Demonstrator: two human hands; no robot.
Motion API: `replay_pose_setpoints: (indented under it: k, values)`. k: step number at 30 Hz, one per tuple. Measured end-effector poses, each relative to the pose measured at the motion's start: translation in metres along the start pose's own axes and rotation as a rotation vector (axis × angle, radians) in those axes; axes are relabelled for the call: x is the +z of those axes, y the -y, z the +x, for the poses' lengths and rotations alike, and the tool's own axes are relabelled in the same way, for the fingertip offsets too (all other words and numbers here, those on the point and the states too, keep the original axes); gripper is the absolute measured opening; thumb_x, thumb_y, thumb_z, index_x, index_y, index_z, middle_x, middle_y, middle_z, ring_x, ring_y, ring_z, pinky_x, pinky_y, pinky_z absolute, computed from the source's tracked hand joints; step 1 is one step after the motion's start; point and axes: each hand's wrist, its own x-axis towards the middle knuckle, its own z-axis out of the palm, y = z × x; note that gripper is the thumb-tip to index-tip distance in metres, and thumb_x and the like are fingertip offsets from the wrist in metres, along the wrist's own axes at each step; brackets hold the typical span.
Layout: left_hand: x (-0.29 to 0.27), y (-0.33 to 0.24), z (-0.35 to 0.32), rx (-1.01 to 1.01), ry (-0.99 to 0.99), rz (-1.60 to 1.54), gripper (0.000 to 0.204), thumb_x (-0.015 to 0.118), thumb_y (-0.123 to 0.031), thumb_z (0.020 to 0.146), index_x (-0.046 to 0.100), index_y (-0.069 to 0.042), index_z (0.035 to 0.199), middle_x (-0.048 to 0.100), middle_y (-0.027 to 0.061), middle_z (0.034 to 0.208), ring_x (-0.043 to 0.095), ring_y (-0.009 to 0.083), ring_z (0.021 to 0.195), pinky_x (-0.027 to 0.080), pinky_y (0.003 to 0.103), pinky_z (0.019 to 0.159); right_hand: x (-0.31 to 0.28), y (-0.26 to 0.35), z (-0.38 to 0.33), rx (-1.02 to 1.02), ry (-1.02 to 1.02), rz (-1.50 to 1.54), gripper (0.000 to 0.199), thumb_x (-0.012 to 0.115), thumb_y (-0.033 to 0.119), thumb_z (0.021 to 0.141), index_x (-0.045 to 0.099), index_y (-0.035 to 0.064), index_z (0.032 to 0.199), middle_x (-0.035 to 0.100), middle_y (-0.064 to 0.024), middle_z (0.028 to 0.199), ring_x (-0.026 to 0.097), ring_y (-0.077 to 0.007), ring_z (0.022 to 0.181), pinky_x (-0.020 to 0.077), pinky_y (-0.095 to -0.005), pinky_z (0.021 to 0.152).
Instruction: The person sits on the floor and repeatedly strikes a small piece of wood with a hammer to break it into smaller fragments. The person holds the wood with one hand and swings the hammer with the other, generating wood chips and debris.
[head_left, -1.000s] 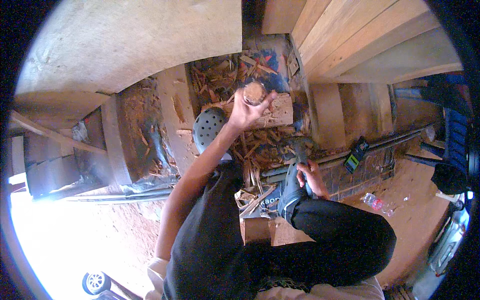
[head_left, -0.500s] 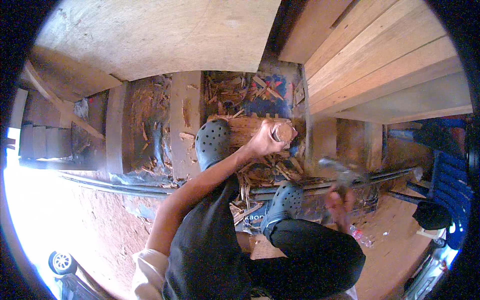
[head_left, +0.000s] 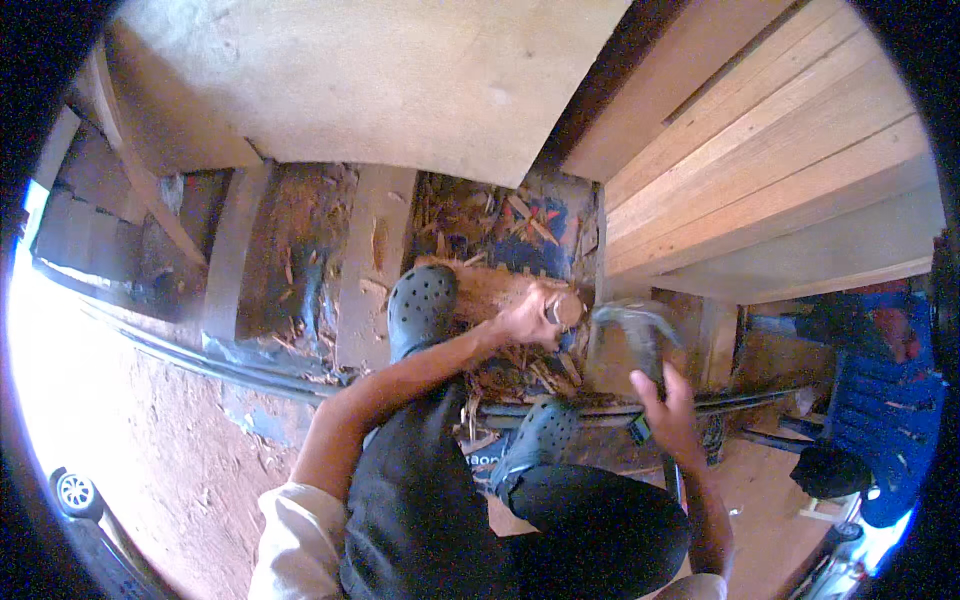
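My left hand [head_left: 525,320] is closed around what looks like a chisel [head_left: 566,310]. Only the round end of its wooden handle shows; its lower end is hidden. Beneath that hand lies a rough, reddish-brown piece of wood [head_left: 485,288]. My foot in a grey-green clog [head_left: 421,305] presses against the wood's left part. To the right, my right hand [head_left: 670,410] grips the dark handle of a claw hammer [head_left: 648,340]. The hammer's head is slightly blurred and held apart, just right of the chisel's handle end.
Wood chips [head_left: 525,215] litter the ground around the work. A large pale board [head_left: 380,90] overhangs the far left, and stacked planks [head_left: 760,150] stand at far right. My other clog [head_left: 540,435] rests nearer. A blue plastic chair [head_left: 880,420] stands at right.
The hammer and my right hand have moved up and left, closer to the chisel. My left hand keeps its grip on the chisel. The view has shifted and tilted slightly.
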Motion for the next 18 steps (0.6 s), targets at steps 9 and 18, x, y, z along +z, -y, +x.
replay_pose_setpoints:
  k: [9, 18]
  values:
    - [0.003, 0.002, 0.002, -0.089, -0.089, -0.053, 0.018, 0.066, -0.007, 0.064, 0.060, -0.002, 0.081, 0.058, 0.0135, 0.065, 0.053, 0.0249, 0.055, 0.046, 0.038, 0.055, 0.020, 0.021, 0.014, -0.192, -0.218, -0.005, 0.030, 0.055, 0.035, 0.094, 0.051, 0.0053, 0.087, 0.044, 0.0020, 0.064, 0.043, -0.0099, 0.053, 0.0380, -0.0287, 0.048]
    - [-0.019, 0.043, 0.051, 0.041, -0.258, -0.211, 0.008, 0.067, -0.009, 0.079, 0.061, -0.005, 0.084, 0.061, -0.0029, 0.075, 0.051, 0.0075, 0.066, 0.046, 0.029, 0.057, 0.072, -0.068, -0.023, 0.553, -0.088, 0.664, 0.035, 0.065, 0.044, 0.087, 0.048, 0.0137, 0.087, 0.040, 0.0060, 0.061, 0.037, -0.0045, 0.045, 0.0276, -0.0218, 0.038]
